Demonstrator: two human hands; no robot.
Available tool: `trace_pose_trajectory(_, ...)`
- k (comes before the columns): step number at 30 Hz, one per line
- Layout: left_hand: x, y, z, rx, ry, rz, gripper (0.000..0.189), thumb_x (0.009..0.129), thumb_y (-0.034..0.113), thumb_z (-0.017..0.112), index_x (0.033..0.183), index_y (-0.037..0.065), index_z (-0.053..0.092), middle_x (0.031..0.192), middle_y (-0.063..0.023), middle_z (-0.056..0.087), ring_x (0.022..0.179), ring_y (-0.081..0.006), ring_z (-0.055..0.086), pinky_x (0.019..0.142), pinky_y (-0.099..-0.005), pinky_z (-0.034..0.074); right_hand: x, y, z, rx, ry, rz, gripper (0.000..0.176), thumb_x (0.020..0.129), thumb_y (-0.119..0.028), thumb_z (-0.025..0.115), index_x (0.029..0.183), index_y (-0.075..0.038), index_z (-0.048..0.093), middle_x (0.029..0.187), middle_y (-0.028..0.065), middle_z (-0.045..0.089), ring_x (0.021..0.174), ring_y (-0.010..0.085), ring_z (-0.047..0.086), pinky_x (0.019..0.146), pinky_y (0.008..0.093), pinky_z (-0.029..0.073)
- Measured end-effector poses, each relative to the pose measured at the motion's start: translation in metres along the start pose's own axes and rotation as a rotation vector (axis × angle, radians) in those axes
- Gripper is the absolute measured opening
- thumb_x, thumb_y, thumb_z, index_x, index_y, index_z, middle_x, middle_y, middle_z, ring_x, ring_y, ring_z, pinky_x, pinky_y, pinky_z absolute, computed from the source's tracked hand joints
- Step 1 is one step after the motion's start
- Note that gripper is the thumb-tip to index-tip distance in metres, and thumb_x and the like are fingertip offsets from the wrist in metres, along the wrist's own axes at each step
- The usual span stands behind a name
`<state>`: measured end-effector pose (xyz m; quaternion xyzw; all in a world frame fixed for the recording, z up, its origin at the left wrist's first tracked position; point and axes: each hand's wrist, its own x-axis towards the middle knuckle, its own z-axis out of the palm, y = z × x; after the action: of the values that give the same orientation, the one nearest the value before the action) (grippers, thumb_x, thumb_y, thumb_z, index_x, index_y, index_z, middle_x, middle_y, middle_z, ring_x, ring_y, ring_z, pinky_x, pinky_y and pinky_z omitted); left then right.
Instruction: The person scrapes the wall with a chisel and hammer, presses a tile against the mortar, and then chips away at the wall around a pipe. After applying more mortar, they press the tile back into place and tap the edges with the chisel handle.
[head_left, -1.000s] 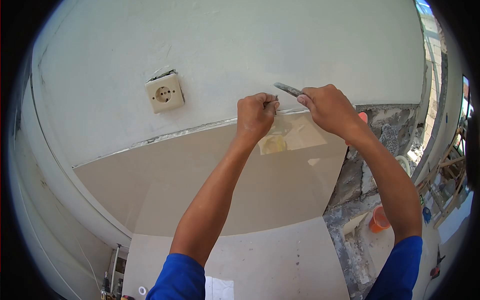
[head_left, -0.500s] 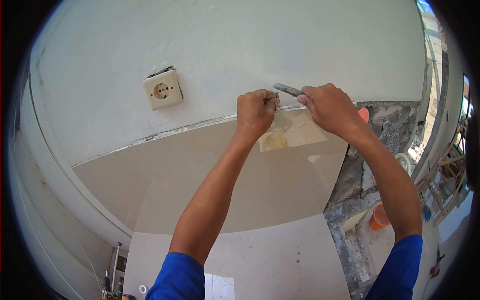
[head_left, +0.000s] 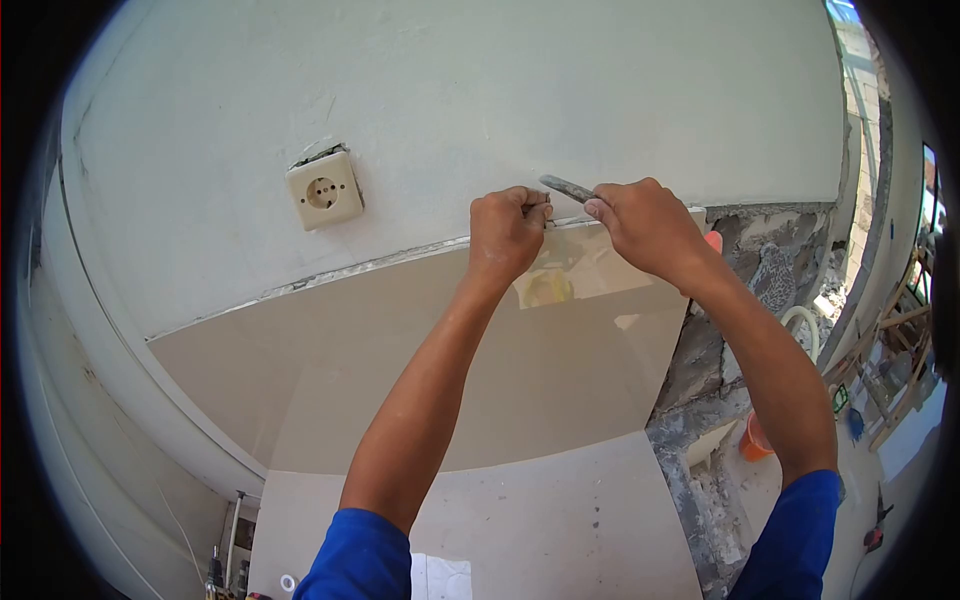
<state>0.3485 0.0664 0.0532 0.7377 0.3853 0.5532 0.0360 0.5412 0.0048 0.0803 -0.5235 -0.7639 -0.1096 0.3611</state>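
One narrow grey metal-looking tool (head_left: pixel 565 187) is gripped in the curled fingers of the right hand (head_left: pixel 645 228), its free end near the left hand (head_left: pixel 505 230). A small, thin dark piece (head_left: pixel 548 197) is pinched between the left thumb and forefinger, just above the glossy beige tile panel (head_left: pixel 560 380). Any marking on the square cream plastic socket (head_left: pixel 325 190), mounted to the left, is too small to be read.
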Motion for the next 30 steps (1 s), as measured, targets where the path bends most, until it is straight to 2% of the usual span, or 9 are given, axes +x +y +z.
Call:
trace_pose_trajectory(2,0.0,0.001,0.0,-0.024,0.021,0.011,0.018,0.089,0.007,0.073,0.099,-0.007,0.074,0.081,-0.0144,0.075,0.071,-0.0156,0.071,0.068,-0.0294,0.056,0.001,-0.001,-0.005,0.052,0.051,0.03,0.037,0.104,-0.03,0.054,0.088,0.001,0.066,0.068,0.0187,0.063,0.063,0.0398,0.062,0.063,0.0501,0.048)
trace_pose_trajectory(5,0.007,0.011,-0.012,-0.114,-0.041,-0.19,0.018,0.09,0.009,0.072,0.099,-0.007,0.074,0.079,-0.0121,0.074,0.071,-0.0138,0.069,0.067,-0.0283,0.055,-0.001,0.008,-0.011,0.107,0.074,0.089,0.037,0.104,-0.031,0.055,0.088,0.001,0.065,0.069,0.0179,0.064,0.065,0.0386,0.063,0.064,0.0501,0.048)
trace_pose_trajectory(10,-0.007,0.013,-0.039,-0.036,0.079,0.056,0.014,0.091,0.005,0.066,0.094,-0.007,0.071,0.075,-0.0099,0.072,0.069,-0.0109,0.067,0.064,-0.0261,0.053,-0.025,-0.001,-0.007,0.18,-0.039,0.187,0.037,0.102,-0.036,0.058,0.091,-0.001,0.063,0.073,0.0151,0.066,0.073,0.0358,0.065,0.068,0.05,0.049)
trace_pose_trajectory(12,-0.017,0.018,-0.056,0.052,0.071,0.131,0.012,0.089,0.001,0.06,0.093,-0.007,0.068,0.077,-0.0112,0.072,0.065,-0.0144,0.067,0.063,-0.028,0.053,-0.04,0.003,0.01,0.053,-0.084,0.029,0.037,0.101,-0.038,0.058,0.096,-0.002,0.063,0.08,0.0138,0.066,0.079,0.0354,0.066,0.07,0.0503,0.05)
trace_pose_trajectory(14,-0.028,0.02,-0.066,0.244,-0.062,0.177,0.012,0.088,0.001,0.061,0.093,-0.006,0.068,0.089,-0.0135,0.073,0.076,-0.0192,0.069,0.071,-0.0323,0.054,-0.066,-0.003,0.033,0.008,-0.201,-0.065,0.037,0.101,-0.04,0.059,0.101,-0.004,0.063,0.089,0.0132,0.066,0.085,0.0356,0.067,0.072,0.0511,0.051)
trace_pose_trajectory(18,-0.044,0.002,-0.06,0.491,-0.182,0.48,0.011,0.087,0.004,0.062,0.093,-0.004,0.066,0.118,-0.0175,0.069,0.107,-0.0298,0.065,0.092,-0.0413,0.052,-0.194,-0.015,0.124,0.17,-0.675,-0.123,0.035,0.103,-0.033,0.056,0.111,-0.001,0.066,0.101,0.0185,0.064,0.095,0.0415,0.067,0.082,0.0532,0.054)
trace_pose_trajectory(21,-0.053,-0.004,-0.043,0.55,-0.226,0.587,0.011,0.089,0.005,0.06,0.093,-0.003,0.066,0.129,-0.0225,0.062,0.122,-0.0354,0.056,0.104,-0.0458,0.045,-0.325,-0.017,0.21,0.278,-0.887,-0.076,0.032,0.102,-0.03,0.055,0.114,-0.001,0.064,0.103,0.0228,0.062,0.091,0.0438,0.068,0.075,0.0544,0.057)
trace_pose_trajectory(25,-0.066,-0.006,-0.018,0.671,-0.125,0.627,0.011,0.089,0.005,0.058,0.094,-0.003,0.063,0.127,-0.0283,0.059,0.12,-0.043,0.055,0.106,-0.0495,0.044,-0.466,-0.036,0.268,0.182,-0.828,0.007,0.032,0.1,-0.031,0.058,0.116,-0.004,0.064,0.099,0.022,0.063,0.089,0.0447,0.068,0.077,0.0536,0.058)
trace_pose_trajectory(30,-0.072,-0.01,0.003,0.606,0.048,0.609,0.009,0.086,0.002,0.058,0.093,-0.003,0.06,0.127,-0.0281,0.057,0.116,-0.0441,0.054,0.103,-0.0522,0.044,-0.511,-0.032,0.276,0.265,-0.654,0.261,0.032,0.097,-0.032,0.062,0.116,-0.006,0.065,0.097,0.0213,0.064,0.091,0.0414,0.068,0.079,0.0508,0.057)
